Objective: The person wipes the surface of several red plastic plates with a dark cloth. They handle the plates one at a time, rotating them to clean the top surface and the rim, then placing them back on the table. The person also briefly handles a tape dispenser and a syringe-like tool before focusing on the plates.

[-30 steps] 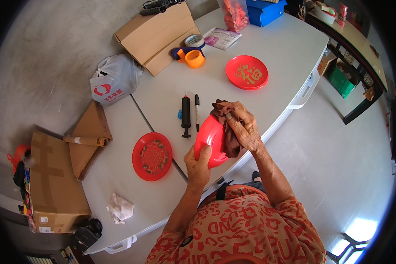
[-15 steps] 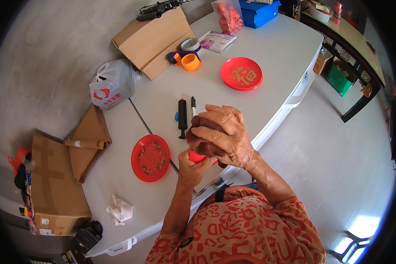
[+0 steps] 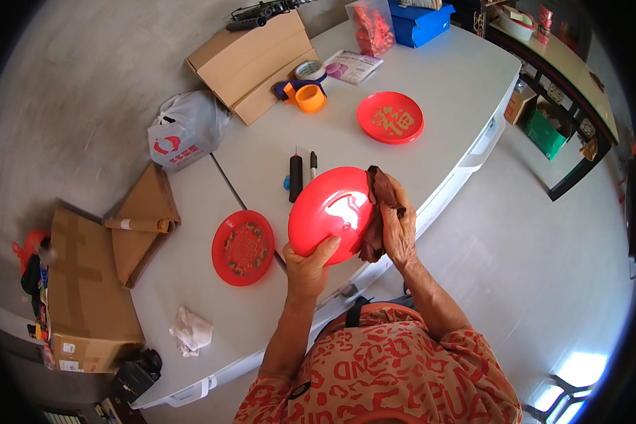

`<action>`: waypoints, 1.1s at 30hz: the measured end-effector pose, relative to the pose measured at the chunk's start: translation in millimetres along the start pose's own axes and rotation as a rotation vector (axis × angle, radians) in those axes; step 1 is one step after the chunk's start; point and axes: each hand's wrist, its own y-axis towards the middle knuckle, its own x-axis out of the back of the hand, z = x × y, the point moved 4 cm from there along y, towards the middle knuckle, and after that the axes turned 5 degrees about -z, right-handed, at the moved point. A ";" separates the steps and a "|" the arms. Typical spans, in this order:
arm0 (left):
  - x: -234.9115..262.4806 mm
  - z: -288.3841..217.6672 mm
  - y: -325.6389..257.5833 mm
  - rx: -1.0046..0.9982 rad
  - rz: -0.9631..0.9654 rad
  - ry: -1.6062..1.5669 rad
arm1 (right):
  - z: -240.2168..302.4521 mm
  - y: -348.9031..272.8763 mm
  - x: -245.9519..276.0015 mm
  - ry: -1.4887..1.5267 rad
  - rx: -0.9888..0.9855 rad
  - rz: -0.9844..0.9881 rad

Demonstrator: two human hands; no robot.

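A glossy red plate [image 3: 325, 208] is tilted in front of me, its plain underside toward the view. My left hand [image 3: 307, 270] grips its lower left rim, thumb lying on the underside. With my right hand [image 3: 401, 230] I hold a dark brown cloth [image 3: 374, 237] pressed against the plate's right edge; some of those fingers are hidden behind plate and cloth. On the table beyond the held plate lie a black hand pump [image 3: 295, 177] with a thin needle and a black-and-white marker pen [image 3: 314, 164].
Red patterned plates rest on the table [image 3: 212, 180], one left [image 3: 243, 247] and one farther off [image 3: 391, 117]. Around its far side are tape rolls [image 3: 308, 97], an opened cardboard box [image 3: 254, 63] and a plastic bag [image 3: 187, 131]. A crumpled white cloth [image 3: 191, 331] lies near left.
The red plate, before edge-on and mostly hidden under my hands, is turned so its underside shows. My right hand and the brown cloth have shifted right to its edge.
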 end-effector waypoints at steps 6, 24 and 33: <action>3.3 0.2 -3.2 0.002 0.016 0.056 | 59.4 15.9 -14.8 -0.315 0.424 0.154; -5.9 4.2 -0.7 0.032 -0.072 -0.014 | 35.7 13.4 -14.3 -0.267 0.259 0.016; 1.1 8.4 24.9 0.108 -0.112 -0.258 | 17.4 -46.2 -26.9 -0.434 0.549 0.086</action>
